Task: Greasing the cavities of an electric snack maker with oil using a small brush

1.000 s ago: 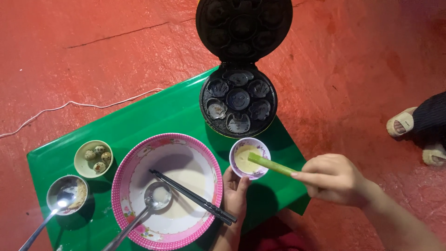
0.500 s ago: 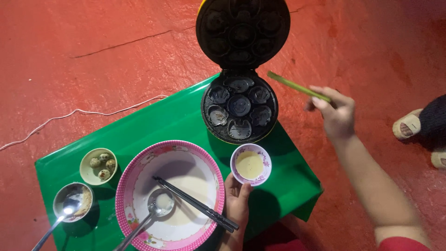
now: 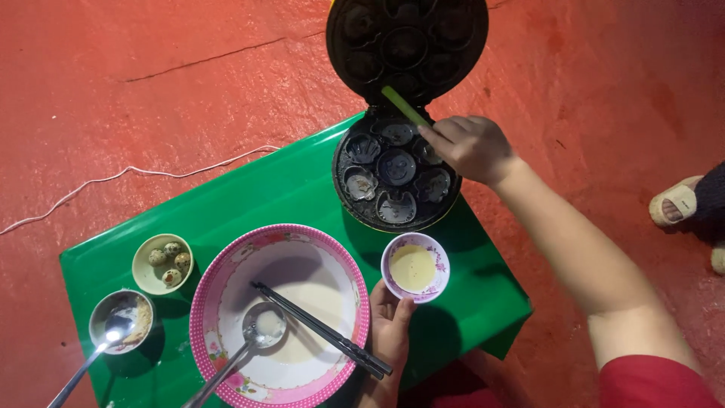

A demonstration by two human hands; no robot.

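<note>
Nearest, the left hand cups the near side of a small purple-rimmed bowl of pale yellow liquid, thumb and fingers against its wall; the bowl sits on the green table just right of the big pink-rimmed bowl, where a ladle and black chopsticks rest in white batter. At the table's left end stand a small bowl of speckled eggs and a steel bowl with a spoon. Farther off, the right hand is closed round a green stick, held over the far right of the round mould pan; the stick's free end points up-left toward the raised lid
</note>
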